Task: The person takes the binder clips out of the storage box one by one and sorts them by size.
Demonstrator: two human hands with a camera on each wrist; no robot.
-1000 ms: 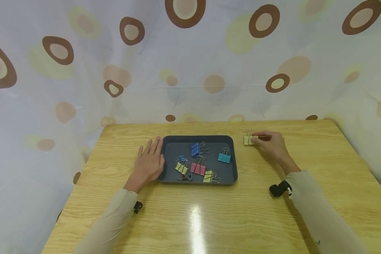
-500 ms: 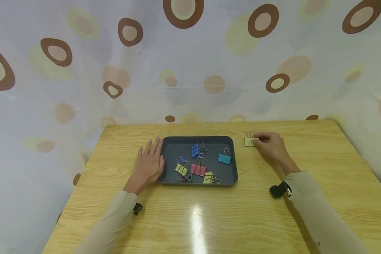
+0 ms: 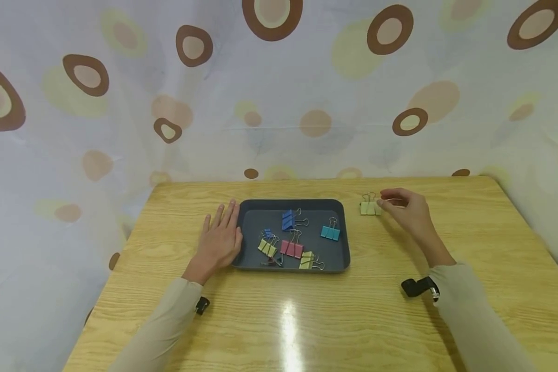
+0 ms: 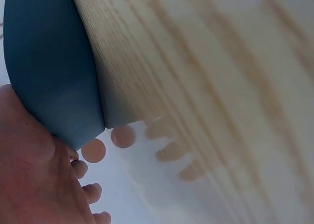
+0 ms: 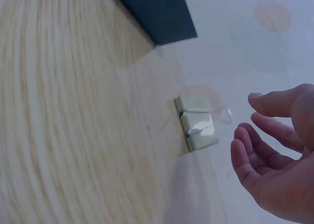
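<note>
A pale yellow binder clip (image 3: 370,208) lies on the table right of the dark grey tray (image 3: 256,217). My right hand (image 3: 414,214) is just beside the clip. In the right wrist view its fingers (image 5: 245,160) are loosely bent and apart from the clip, holding nothing. My left hand (image 3: 217,245) lies with fingers stretched along the tray's left side. From the left wrist, the palm (image 4: 34,175) is seen against the tray wall (image 4: 54,62). Inside the tray are a blue clip (image 3: 288,220), a teal clip (image 3: 330,233), a pink clip (image 3: 292,249) and several others.
The wooden table (image 3: 335,320) backs onto a patterned cloth (image 3: 279,82) hanging behind its far edge. A yellow clip (image 3: 306,260) and a smaller blue clip (image 3: 268,233) also sit in the tray. Black wrist cameras (image 3: 414,288) are worn on both sleeves.
My right hand has let go of the pale yellow clip, which now lies by itself, and moved slightly right. My left hand stays at the tray.
</note>
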